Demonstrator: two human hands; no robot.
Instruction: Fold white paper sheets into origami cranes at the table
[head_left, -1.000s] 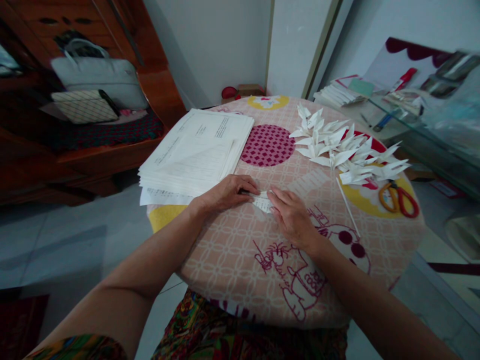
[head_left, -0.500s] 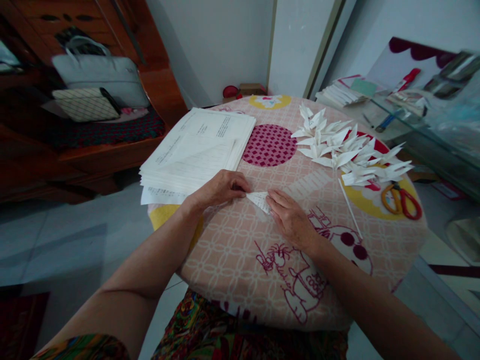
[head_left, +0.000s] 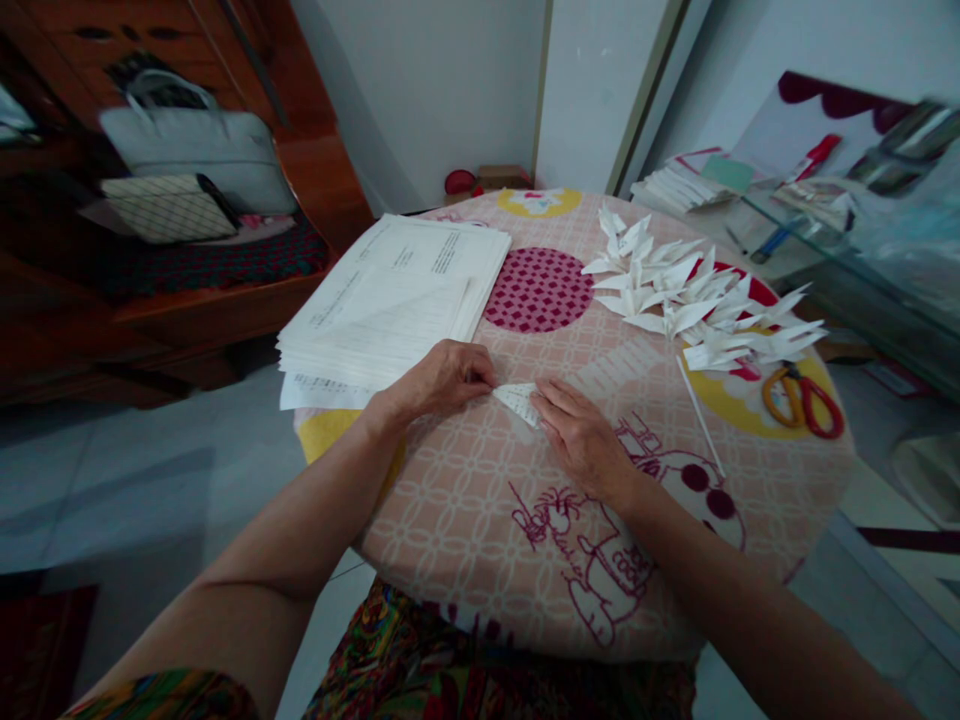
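A small folded piece of white paper lies on the round table's patterned pink cloth. My left hand pinches its left tip with curled fingers. My right hand lies flat over its right part, fingers stretched and pressing it to the cloth. A thick stack of printed paper sheets sits just beyond my left hand. A heap of several folded white paper cranes lies at the table's far right.
Orange-handled scissors and a thin white stick lie on the right side of the table. A wooden bench with a grey bag stands at the left. A glass-topped table with papers and pens is at the right.
My left hand has drawn back from lying over the paper to pinching its left tip, so the folded triangle now shows. My right hand stays pressed on it.
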